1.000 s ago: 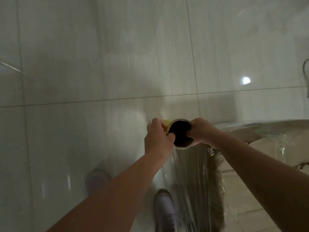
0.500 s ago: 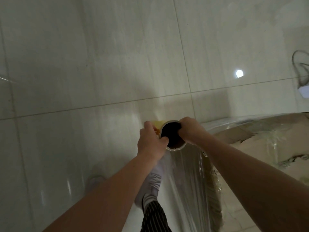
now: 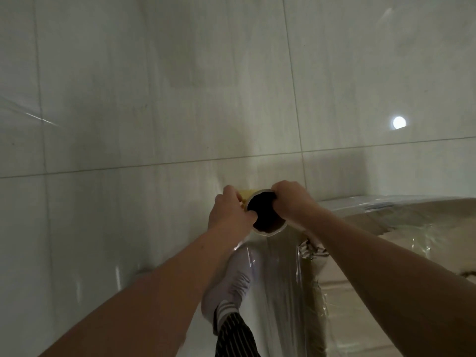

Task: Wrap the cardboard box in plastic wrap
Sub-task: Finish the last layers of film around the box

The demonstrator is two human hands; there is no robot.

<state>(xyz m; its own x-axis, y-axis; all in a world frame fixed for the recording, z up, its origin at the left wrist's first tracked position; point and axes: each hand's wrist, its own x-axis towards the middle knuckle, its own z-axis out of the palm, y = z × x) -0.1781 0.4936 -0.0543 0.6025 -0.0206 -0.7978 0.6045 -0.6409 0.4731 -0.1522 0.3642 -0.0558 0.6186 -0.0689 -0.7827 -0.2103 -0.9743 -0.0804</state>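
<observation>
I hold a roll of plastic wrap (image 3: pixel 266 217) upright in front of me and look down into its dark hollow core. My left hand (image 3: pixel 230 213) grips the rim from the left, thumb at the core's edge. My right hand (image 3: pixel 289 202) grips the rim from the right, fingers hooked into the core. A clear sheet of wrap (image 3: pixel 280 284) hangs from the roll down the side of the large cardboard box (image 3: pixel 417 243) at the right. Shiny film covers the box's top and side.
Glossy pale floor tiles (image 3: pixel 154 112) fill the left and top, with a round light reflection (image 3: pixel 399 122). My own foot in a white shoe (image 3: pixel 229 287) and a striped trouser leg (image 3: pixel 234 336) stand close to the box's left side.
The view has shifted as I step along the box. My foot in the white shoe has come forward beside the hanging film. Both hands keep their hold on the roll.
</observation>
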